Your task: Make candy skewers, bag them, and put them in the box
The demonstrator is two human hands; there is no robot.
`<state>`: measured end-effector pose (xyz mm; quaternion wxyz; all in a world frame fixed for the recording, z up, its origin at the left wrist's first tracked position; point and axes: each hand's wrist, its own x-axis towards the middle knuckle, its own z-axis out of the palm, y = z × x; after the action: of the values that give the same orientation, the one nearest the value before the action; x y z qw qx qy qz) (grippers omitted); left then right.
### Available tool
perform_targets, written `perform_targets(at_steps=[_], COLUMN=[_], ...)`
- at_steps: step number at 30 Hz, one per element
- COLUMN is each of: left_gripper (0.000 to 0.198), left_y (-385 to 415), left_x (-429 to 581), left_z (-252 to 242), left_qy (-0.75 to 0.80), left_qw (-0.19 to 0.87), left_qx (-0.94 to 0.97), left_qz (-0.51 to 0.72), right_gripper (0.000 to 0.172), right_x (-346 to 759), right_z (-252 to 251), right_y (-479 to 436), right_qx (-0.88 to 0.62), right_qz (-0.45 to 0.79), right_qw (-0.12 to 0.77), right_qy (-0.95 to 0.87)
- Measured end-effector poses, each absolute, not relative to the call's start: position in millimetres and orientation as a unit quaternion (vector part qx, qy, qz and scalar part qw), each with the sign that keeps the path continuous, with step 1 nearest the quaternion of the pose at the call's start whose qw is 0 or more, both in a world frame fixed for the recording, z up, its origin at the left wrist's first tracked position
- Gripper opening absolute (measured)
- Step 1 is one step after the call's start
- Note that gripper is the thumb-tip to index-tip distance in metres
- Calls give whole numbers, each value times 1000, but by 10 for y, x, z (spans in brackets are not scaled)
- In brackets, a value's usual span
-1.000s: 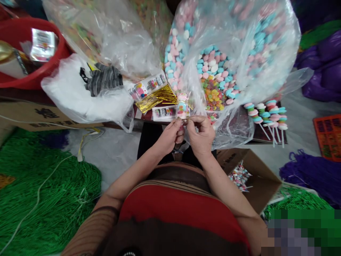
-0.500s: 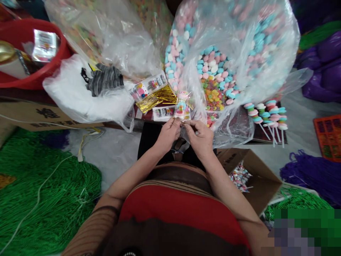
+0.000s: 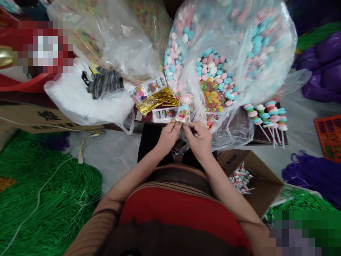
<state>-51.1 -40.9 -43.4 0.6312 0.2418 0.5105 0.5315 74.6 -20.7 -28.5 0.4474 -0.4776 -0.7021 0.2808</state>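
Upright at the table's front edge stands a candy skewer [image 3: 184, 106] of pink, white and blue pieces in a clear printed bag. My left hand [image 3: 169, 136] is closed, thumb and finger pinching the gathered lower end of that bag. A thin gold twist tie [image 3: 173, 122] shows at the left fingertips. My right hand [image 3: 199, 138] pinches at the same neck from the other side, apparently on the tie; its fingertips hide most of it. Just behind lie a pile of gold twist ties [image 3: 157, 100] and packs of printed bags [image 3: 163, 114].
A big clear sack of marshmallows [image 3: 177, 46] and gummy rings [image 3: 211, 94] stands behind. Unwrapped skewers [image 3: 266, 115] lie at the right edge. Below right is a carton [image 3: 263, 185] of wrapped ones. A striped grey cloth item [image 3: 106, 82] rests on white plastic bags [image 3: 85, 106].
The bagged skewer has shifted slightly right and tilted a little. Both hands stay pinched at its neck, and a gold tie end now shows by the left fingertips.
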Motion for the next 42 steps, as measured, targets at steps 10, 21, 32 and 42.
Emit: perform_targets(at_steps=[10,21,32,42], left_gripper=[52,56,55,28], left_y=[-506,-523,-556,-466], left_x=[-541,-624,-613,-607], left_z=[-504,-259,-167,-161], left_qy=[443,343,241,287], left_qw=[577,745,870,847], left_qx=[342,299,222,137], left_qz=[594,488,368,427], right_gripper=[11,21,34,36], right_x=[815,934,1017,800], right_z=[-184,-175,-70,-397], right_y=[-265,-256,-103,-41], right_qx=[-459,-404,-325,-431], right_qz=[396,536,655,586], right_qw=[462,429,354,442], right_qy=[-647,-604,-583,-525])
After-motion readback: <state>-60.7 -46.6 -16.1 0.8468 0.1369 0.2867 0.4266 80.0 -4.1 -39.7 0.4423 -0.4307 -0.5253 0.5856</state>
